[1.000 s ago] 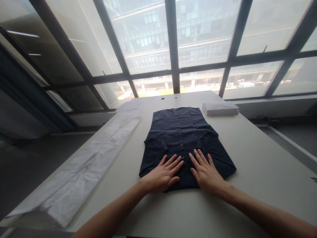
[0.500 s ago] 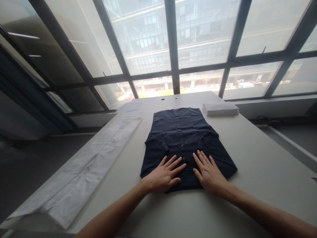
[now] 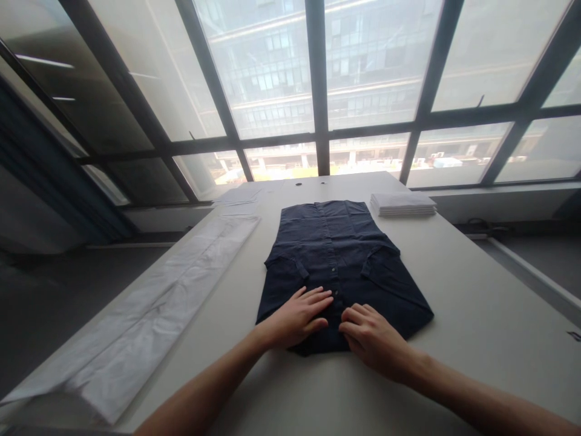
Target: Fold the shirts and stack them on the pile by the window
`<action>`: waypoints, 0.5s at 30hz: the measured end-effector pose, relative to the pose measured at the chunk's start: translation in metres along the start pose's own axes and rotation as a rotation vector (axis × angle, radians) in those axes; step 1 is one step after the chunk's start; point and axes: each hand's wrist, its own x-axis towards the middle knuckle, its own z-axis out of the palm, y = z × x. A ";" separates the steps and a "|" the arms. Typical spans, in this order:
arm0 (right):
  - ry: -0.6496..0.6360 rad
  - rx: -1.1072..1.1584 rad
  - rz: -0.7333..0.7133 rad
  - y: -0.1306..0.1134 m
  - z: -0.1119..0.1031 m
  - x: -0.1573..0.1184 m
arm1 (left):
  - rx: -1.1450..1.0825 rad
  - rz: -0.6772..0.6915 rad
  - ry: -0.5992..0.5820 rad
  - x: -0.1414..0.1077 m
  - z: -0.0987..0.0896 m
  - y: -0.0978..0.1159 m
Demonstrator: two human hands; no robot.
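Observation:
A navy button-front shirt (image 3: 327,242) lies flat on the table, its sides folded inward and two small buttons showing along its middle. My left hand (image 3: 297,320) rests palm down on the near part of the shirt, fingers stretched out and open. To the right of it, my right hand (image 3: 373,340) is closed, thumb and curled fingers pinching the shirt close to its near edge. The cloth right beneath both hands is partly hidden.
Along the left side of the white table (image 3: 472,315) stretches a long white plastic sheet or bag (image 3: 167,303). Several folded white pieces (image 3: 402,204) are stacked at the far right. White sheets (image 3: 236,197) lie at the far left, before large windows (image 3: 272,72).
My right hand's fingers have gone from spread flat to curled in a pinch on the shirt, slightly nearer the middle. My left hand's fingers have drawn closer together.

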 end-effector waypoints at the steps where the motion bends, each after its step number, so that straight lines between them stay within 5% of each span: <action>1: -0.018 -0.001 -0.004 0.000 -0.004 0.000 | -0.041 -0.016 0.069 0.001 -0.004 -0.003; 7: -0.071 0.057 0.006 -0.007 -0.022 -0.003 | -0.131 -0.148 0.509 0.000 -0.029 -0.038; 15: -0.147 0.124 -0.010 0.029 -0.054 -0.037 | -0.072 -0.258 0.649 -0.007 -0.039 -0.092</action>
